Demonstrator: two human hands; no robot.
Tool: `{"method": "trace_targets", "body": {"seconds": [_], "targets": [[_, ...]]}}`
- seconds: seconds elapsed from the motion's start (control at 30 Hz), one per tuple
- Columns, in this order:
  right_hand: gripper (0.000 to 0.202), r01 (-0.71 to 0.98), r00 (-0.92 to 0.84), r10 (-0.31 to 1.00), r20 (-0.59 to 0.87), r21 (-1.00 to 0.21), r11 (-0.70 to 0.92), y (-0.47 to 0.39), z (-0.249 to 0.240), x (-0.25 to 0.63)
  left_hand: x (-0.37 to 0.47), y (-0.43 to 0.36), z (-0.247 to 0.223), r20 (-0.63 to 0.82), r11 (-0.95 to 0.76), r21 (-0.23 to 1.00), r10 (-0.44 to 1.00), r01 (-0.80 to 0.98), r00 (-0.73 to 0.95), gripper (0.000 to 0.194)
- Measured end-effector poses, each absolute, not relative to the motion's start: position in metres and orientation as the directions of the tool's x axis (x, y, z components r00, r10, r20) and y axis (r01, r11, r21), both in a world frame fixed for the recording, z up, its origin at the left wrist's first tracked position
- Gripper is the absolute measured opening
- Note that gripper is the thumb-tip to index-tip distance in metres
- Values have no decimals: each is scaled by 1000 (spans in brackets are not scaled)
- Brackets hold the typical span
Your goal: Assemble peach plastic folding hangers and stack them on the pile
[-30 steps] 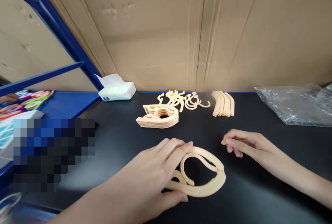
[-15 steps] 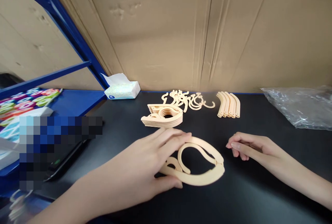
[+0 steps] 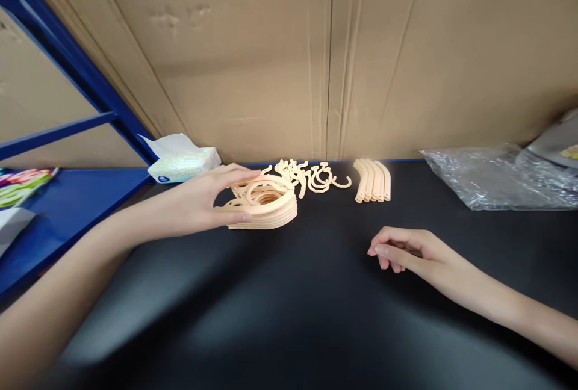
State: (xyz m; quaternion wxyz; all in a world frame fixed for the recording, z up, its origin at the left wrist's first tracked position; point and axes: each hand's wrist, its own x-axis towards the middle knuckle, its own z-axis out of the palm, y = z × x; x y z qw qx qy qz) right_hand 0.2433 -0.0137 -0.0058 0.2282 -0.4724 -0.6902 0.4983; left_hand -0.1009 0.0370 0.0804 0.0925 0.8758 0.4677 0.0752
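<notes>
My left hand [image 3: 205,200] grips a folded beige plastic hanger [image 3: 276,204], thumb on the near side and fingers on the far side. That hanger lies on top of a stack of similar folded hangers [image 3: 271,220], lined up with them. Part of it is hidden behind the fingers. My right hand [image 3: 401,250] rests over the black tabletop, fingers curled in and thumb against them, with nothing visible in it. Just behind the stack lies a loose pile of beige hanger hooks [image 3: 318,179]. Several curved hanger arms [image 3: 372,180] sit side by side to the right of the hooks.
A tissue pack [image 3: 184,164] stands at the back left, beside a blue metal frame [image 3: 97,98]. Clear plastic bags [image 3: 487,179] lie at the back right. A cardboard wall [image 3: 253,77] rises behind the black table [image 3: 293,312].
My left hand has carried the folded hanger away from me and leftward onto the stack. My right hand keeps its curled pose. The view has turned somewhat to the right.
</notes>
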Motion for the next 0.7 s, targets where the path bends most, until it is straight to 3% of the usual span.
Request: {"method": "trace_targets", "body": {"seconds": [0.37, 0.53, 0.7], "targets": [[33, 412, -468, 874, -134, -908, 82, -12, -7, 245, -89, 38, 77, -39, -500, 244, 851, 831, 523, 56], [30, 421, -473, 873, -120, -901, 105, -12, -5, 244, -92, 40, 71, -51, -469, 235, 869, 852, 492, 64], [30, 425, -480, 870, -110, -897, 122, -14, -2, 245, -116, 24, 63, 122, -398, 90, 914, 913, 387, 87]]}}
